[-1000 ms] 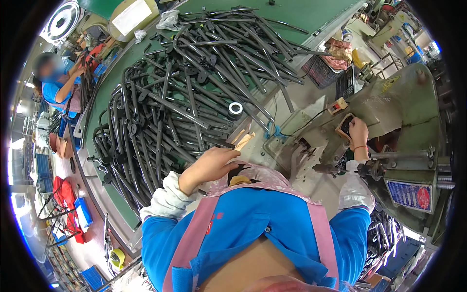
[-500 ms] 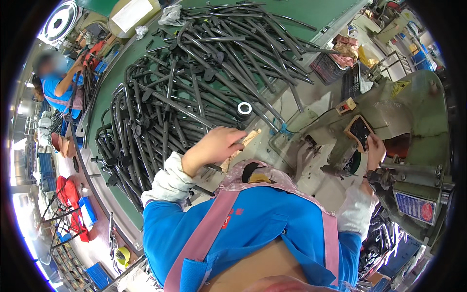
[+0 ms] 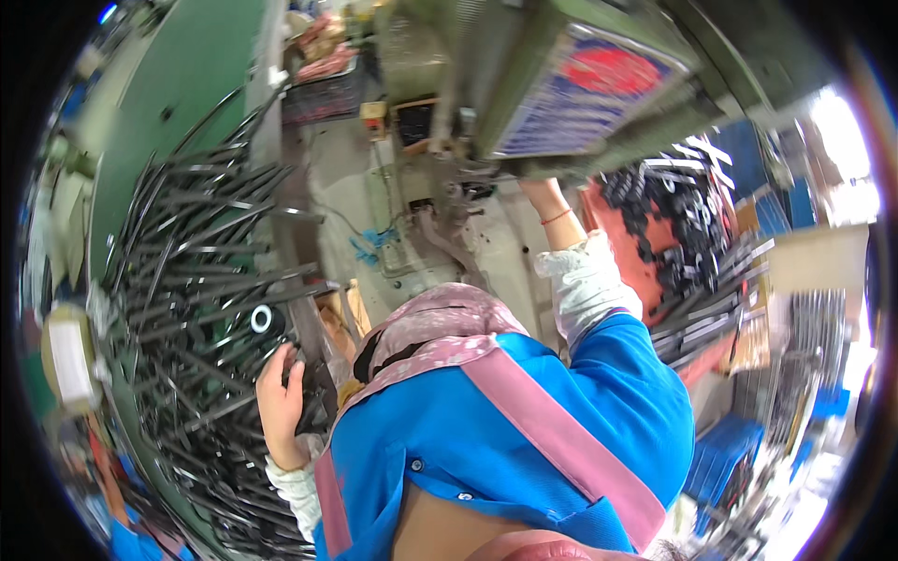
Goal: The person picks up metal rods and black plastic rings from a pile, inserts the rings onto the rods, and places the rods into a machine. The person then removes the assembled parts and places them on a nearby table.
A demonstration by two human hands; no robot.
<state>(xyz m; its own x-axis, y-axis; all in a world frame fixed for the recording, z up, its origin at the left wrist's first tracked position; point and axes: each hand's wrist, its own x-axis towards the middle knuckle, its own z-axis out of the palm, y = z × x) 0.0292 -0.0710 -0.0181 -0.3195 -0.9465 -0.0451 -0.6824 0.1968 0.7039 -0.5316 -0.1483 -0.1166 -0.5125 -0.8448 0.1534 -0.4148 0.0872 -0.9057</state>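
Observation:
My left hand lies on a big heap of dark bent metal rods spread over a green table. Its fingers point up toward a white ring lying among the rods. I cannot make out whether the fingers grip a rod. My right arm, in a white sleeve cover with a red band at the wrist, reaches up under a green machine. The right hand is mostly hidden at the machine's underside.
A red crate full of dark metal parts stands at the right, with more rods stacked beside it. A black basket sits at the top. Blue crates are at the lower right. Another person's blue sleeve shows at the lower left.
The view has swung toward the machine. My left hand has slid from the table's near edge deeper onto the rod heap by the white ring. My right hand has gone further under the machine.

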